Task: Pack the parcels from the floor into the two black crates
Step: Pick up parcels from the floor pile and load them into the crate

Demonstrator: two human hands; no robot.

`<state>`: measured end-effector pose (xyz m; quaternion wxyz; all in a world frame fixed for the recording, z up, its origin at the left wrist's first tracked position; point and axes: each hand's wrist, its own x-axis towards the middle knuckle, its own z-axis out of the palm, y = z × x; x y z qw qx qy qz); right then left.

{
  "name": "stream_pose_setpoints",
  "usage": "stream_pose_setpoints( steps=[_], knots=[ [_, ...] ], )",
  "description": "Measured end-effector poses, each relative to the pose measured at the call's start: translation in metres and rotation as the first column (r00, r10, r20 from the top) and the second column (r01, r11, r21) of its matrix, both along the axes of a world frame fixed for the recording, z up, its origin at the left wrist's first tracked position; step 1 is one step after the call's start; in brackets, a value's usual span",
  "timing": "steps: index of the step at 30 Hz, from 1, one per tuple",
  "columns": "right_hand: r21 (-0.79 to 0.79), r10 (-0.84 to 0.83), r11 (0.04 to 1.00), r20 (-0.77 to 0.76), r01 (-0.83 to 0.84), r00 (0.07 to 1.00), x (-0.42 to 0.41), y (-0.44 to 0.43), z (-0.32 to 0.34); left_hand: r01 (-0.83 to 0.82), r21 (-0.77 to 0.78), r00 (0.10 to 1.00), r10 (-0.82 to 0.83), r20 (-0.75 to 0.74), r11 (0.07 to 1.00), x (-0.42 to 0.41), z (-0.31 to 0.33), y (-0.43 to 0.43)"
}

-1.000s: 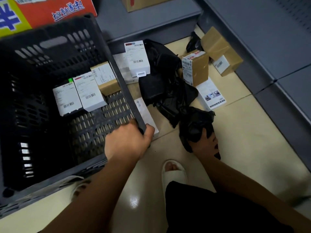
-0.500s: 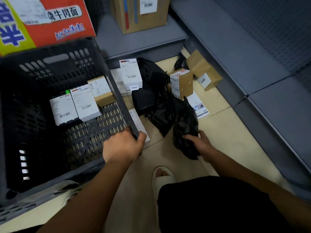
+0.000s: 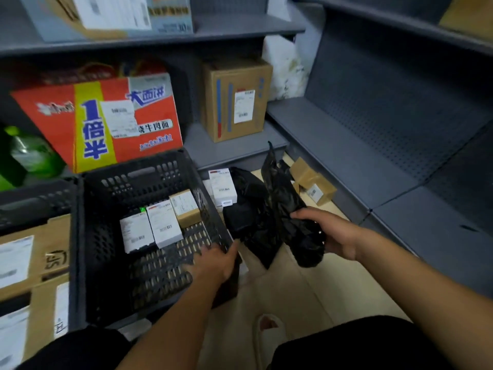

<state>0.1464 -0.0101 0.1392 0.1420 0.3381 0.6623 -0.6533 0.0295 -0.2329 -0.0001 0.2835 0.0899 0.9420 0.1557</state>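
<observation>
A black slotted crate (image 3: pixel 106 193) stands on the floor in front of me with three small labelled boxes (image 3: pixel 162 222) against its far wall. My left hand (image 3: pixel 213 263) grips the crate's right rim. My right hand (image 3: pixel 333 233) holds a black plastic-wrapped parcel (image 3: pixel 290 209) lifted off the floor, just right of the crate. More black bags (image 3: pixel 248 209), a white labelled box (image 3: pixel 222 186) and brown cardboard boxes (image 3: pixel 314 188) lie on the floor behind it. A second black crate (image 3: pixel 34 198) at the left holds large cardboard boxes (image 3: pixel 34 257).
Grey metal shelving (image 3: pixel 373 145) runs along the right and back. An orange noodle carton (image 3: pixel 106 121) and a brown carton (image 3: pixel 237 100) sit on the low back shelf. My sandalled foot (image 3: pixel 269 329) rests on the tiled floor below my hands.
My right hand has lifted the black parcel off the floor and raised it beside the crate. The camera has tilted up, showing the shelves. My left hand stays on the crate rim.
</observation>
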Motion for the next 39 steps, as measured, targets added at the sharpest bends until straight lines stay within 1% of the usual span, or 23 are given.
stream_pose_setpoints(
  steps=[1,2,3,4,5,6,7,8,10,12,14,15,16,18,20,24,28,29,31,33,37,39],
  knots=[
    [-0.092,-0.017,0.996,-0.038,0.013,0.999,0.001,-0.011,0.006,-0.060,0.019,0.997,0.061,-0.052,0.998,-0.002,0.015,-0.003],
    [-0.200,-0.023,0.980,-0.086,0.006,0.996,0.003,-0.023,0.011,-0.104,0.085,0.991,0.110,-0.076,0.991,-0.003,0.033,-0.006],
    [-0.309,-0.028,0.951,-0.136,-0.015,0.990,0.006,-0.037,0.016,-0.142,0.211,0.987,0.153,-0.038,0.967,-0.002,0.053,-0.010],
    [-0.402,-0.032,0.915,-0.177,-0.042,0.984,0.009,-0.050,0.023,-0.200,0.384,0.980,0.190,0.066,0.901,-0.001,0.074,-0.015],
    [-0.474,-0.033,0.878,-0.212,-0.073,0.977,0.012,-0.062,0.030,-0.291,0.546,0.954,0.200,0.222,0.786,0.000,0.094,-0.021],
    [-0.524,-0.039,0.846,-0.243,-0.098,0.969,0.014,-0.072,0.036,-0.398,0.645,0.906,0.171,0.386,0.652,0.002,0.113,-0.028],
    [-0.569,-0.055,0.814,-0.273,-0.115,0.960,0.016,-0.082,0.042,-0.474,0.688,0.859,0.114,0.500,0.549,0.006,0.130,-0.038],
    [-0.607,-0.080,0.785,-0.299,-0.125,0.951,0.019,-0.092,0.047,-0.508,0.716,0.829,0.044,0.558,0.478,0.010,0.144,-0.049],
    [-0.662,-0.141,0.740,-0.330,-0.122,0.933,0.026,-0.111,0.051,-0.511,0.783,0.824,-0.057,0.563,0.355,0.018,0.164,-0.072],
    [-0.685,-0.184,0.720,-0.338,-0.107,0.923,0.034,-0.133,0.049,-0.492,0.823,0.850,-0.046,0.524,0.285,0.028,0.178,-0.095],
    [-0.663,-0.197,0.747,-0.298,-0.054,0.934,0.040,-0.154,0.046,-0.524,0.827,0.842,-0.023,0.539,0.206,0.037,0.187,-0.117],
    [-0.623,-0.197,0.782,-0.276,-0.019,0.941,0.041,-0.162,0.046,-0.540,0.825,0.835,-0.020,0.551,0.166,0.041,0.190,-0.128],
    [-0.581,-0.206,0.813,-0.259,0.018,0.944,0.043,-0.168,0.045,-0.540,0.829,0.837,-0.012,0.547,0.145,0.044,0.193,-0.138],
    [-0.513,-0.244,0.855,-0.263,0.079,0.933,0.043,-0.178,0.049,-0.513,0.841,0.856,0.033,0.515,0.173,0.050,0.200,-0.156],
    [-0.488,-0.270,0.867,-0.288,0.101,0.919,0.041,-0.186,0.059,-0.493,0.845,0.869,0.067,0.491,0.208,0.055,0.208,-0.172],
    [-0.409,-0.206,0.912,-0.391,0.032,0.897,0.038,-0.206,0.080,-0.489,0.854,0.872,0.085,0.482,0.178,0.059,0.224,-0.192],
    [-0.442,-0.198,0.896,-0.477,-0.039,0.857,0.034,-0.229,0.080,-0.468,0.866,0.884,0.106,0.456,0.177,0.057,0.237,-0.212],
    [-0.428,-0.179,0.902,-0.484,-0.053,0.857,0.033,-0.235,0.080,-0.465,0.869,0.885,0.123,0.449,0.170,0.054,0.239,-0.219],
    [-0.358,-0.130,0.932,-0.477,-0.057,0.869,0.025,-0.248,0.079,-0.456,0.873,0.888,0.144,0.436,0.170,0.048,0.243,-0.231],
    [-0.299,-0.110,0.954,-0.448,-0.032,0.887,0.014,-0.261,0.076,-0.442,0.874,0.896,0.151,0.418,0.203,0.039,0.242,-0.241],
    [-0.323,-0.138,0.946,-0.357,0.016,0.924,-0.023,-0.272,0.058,-0.467,0.845,0.883,0.191,0.429,0.261,0.005,0.220,-0.251],
    [-0.282,-0.175,0.955,-0.296,0.089,0.939,-0.048,-0.269,0.036,-0.494,0.810,0.866,0.264,0.425,0.317,-0.020,0.197,-0.256]
  ],
)
